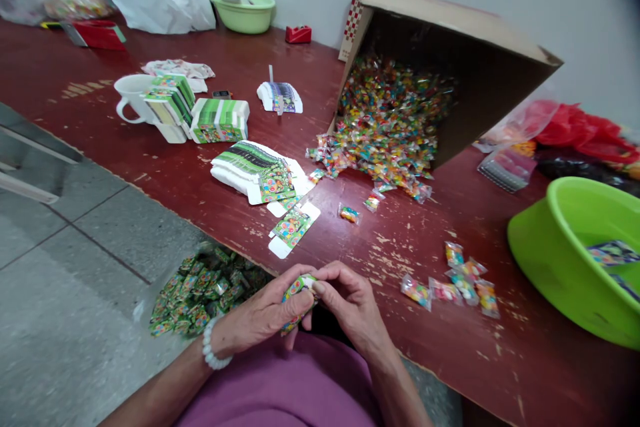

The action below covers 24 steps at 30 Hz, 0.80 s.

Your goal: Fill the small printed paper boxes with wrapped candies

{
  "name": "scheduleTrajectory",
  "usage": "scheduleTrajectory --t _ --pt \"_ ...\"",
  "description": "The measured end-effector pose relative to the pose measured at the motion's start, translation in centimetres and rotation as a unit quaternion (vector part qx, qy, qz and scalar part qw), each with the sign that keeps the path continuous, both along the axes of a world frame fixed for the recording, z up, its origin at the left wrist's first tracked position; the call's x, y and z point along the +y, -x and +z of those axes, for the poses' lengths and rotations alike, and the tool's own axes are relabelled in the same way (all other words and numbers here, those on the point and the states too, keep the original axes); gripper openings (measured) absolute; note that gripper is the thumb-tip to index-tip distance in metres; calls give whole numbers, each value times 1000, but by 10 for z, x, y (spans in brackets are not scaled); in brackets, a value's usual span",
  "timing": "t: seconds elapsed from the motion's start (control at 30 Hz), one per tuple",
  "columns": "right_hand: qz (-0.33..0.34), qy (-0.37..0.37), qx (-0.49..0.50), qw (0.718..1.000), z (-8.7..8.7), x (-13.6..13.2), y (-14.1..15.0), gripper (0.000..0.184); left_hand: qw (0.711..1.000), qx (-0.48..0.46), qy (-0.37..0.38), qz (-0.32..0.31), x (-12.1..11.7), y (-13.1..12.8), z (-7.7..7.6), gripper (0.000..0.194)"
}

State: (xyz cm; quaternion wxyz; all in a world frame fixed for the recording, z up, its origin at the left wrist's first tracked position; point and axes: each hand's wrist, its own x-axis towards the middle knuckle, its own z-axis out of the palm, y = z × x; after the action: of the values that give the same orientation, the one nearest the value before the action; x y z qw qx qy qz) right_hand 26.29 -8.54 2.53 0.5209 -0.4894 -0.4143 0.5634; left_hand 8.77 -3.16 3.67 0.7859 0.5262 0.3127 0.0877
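A small green printed candy box [295, 292] is held over my lap, at the table's front edge. My left hand [267, 307], with a pale bead bracelet on its wrist, wraps round the box. At the box's upper end, the thumb and fingers of my right hand [353, 300] pinch its white flap. Flat unfolded boxes [296, 227] lie on the table just beyond my hands, beside a fanned stack of box blanks [250, 167]. Several wrapped candies [463, 280] lie to the right of my right hand.
A tipped cardboard box [450, 20] spills many wrapped candies [390, 133] onto the table. At right stands a green basin [555, 247]. Filled green boxes [200, 293] sit in a bag on the floor at left. A white mug [133, 99] stands by banded stacks [220, 120].
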Motion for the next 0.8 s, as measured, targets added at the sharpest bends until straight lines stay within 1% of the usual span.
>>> scheduleTrajectory --t 0.1,0.17,0.33,0.47,0.57,0.63,0.7,0.73,0.77,0.8 --pt "-15 -37 -61 997 -1 0 -3 12 1000 -6 10 -2 0 1 -1 48" --pt "-12 -55 -88 995 -1 0 -4 12 999 -17 26 -7 0 2 -1 48" --pt "0 -69 -125 990 1 -2 -3 14 998 -26 56 -18 -1 5 0 51" --pt "6 -83 -144 986 3 -4 -2 15 997 -11 68 -24 -3 7 0 53" --pt "14 -107 -163 981 4 -4 -3 15 999 6 34 -22 -4 6 2 53" --pt "21 -127 -180 975 5 -4 -5 14 999 35 -34 -5 -5 5 5 51" --pt "30 -145 -194 970 5 -2 -6 14 991 73 -109 16 -5 3 8 46" --pt "34 -151 -199 968 5 -2 -7 14 988 83 -126 23 -5 2 8 44" --pt "37 -153 -202 967 5 -1 -7 14 989 80 -121 21 -4 2 8 43" --pt "37 -153 -203 966 5 -1 -7 14 993 66 -94 13 -4 1 7 44"
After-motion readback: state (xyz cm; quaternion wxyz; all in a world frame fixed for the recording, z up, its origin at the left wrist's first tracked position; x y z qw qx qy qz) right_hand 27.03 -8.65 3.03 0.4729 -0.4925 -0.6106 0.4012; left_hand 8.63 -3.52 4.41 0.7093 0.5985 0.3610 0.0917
